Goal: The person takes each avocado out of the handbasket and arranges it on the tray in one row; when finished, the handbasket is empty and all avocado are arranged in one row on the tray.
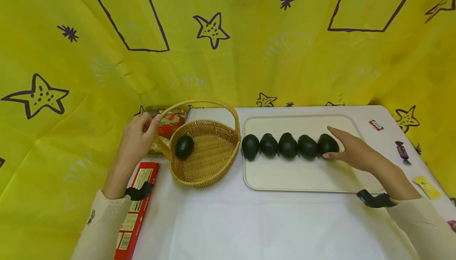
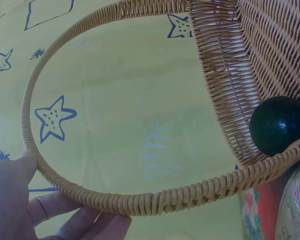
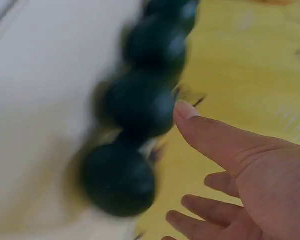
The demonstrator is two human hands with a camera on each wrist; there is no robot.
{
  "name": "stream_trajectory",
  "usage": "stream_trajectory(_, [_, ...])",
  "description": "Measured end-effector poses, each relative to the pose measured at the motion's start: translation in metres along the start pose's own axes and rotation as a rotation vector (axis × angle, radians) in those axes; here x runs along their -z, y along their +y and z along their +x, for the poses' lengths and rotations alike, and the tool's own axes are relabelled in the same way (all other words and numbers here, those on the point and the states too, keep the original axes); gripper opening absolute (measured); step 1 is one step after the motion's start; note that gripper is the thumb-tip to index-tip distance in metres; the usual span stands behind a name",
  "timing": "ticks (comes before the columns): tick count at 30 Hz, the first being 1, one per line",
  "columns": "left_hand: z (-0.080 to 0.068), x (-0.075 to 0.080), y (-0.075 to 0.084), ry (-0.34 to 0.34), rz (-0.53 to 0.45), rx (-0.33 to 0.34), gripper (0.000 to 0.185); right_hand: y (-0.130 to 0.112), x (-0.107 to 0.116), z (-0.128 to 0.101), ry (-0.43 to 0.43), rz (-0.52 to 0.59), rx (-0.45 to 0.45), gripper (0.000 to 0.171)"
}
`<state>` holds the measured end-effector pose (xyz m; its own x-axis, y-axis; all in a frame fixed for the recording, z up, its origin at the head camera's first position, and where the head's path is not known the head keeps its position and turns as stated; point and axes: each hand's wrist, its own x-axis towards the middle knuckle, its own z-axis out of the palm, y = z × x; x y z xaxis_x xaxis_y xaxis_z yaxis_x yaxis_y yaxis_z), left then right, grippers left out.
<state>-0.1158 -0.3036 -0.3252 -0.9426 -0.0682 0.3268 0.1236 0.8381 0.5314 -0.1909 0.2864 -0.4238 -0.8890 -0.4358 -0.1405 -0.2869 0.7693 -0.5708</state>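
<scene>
My left hand point(image 1: 135, 139) pinches the left side of the tall handle point(image 2: 125, 204) of a wicker basket point(image 1: 211, 161), thumb on one side and fingers on the other. One dark green avocado point(image 1: 184, 147) lies inside, against the basket's left wall. On the cream tray point(image 1: 299, 179) several more avocados stand in a side-by-side row. At the right end of that row my right hand point(image 1: 358, 155) reaches round the last avocado point(image 1: 327, 144), thumb and fingers spread apart. The right wrist view shows the row blurred, with the thumb point(image 3: 210, 135) close beside it.
Behind the left hand lie food packets point(image 1: 172, 123), and a long red box point(image 1: 144, 200) lies in front of them. Small wrapped sweets, including a purple one point(image 1: 402, 152) and a yellow packet point(image 1: 427, 186), are scattered right of the tray. A yellow patterned cloth point(image 1: 242, 70) hangs behind the white table.
</scene>
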Motion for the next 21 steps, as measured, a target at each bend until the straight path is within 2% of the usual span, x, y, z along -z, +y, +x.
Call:
stream_trajectory(4, [0.000,0.000,0.000,-0.004,-0.003,-0.001,0.048,-0.043,-0.002,0.007,0.004,-0.025,0.057,0.095])
stream_trajectory(8, [0.000,0.000,0.000,-0.005,-0.004,-0.005,0.048,-0.088,-0.013,0.017,0.001,-0.024,0.147,0.086])
stream_trajectory(17, [0.003,-0.001,-0.002,-0.008,-0.002,0.000,0.050,-0.181,-0.063,0.061,-0.119,0.004,0.377,0.072])
stream_trajectory(21, [0.002,0.000,-0.002,-0.016,-0.009,0.008,0.050,-0.224,-0.081,0.084,-0.182,-0.005,0.426,0.072])
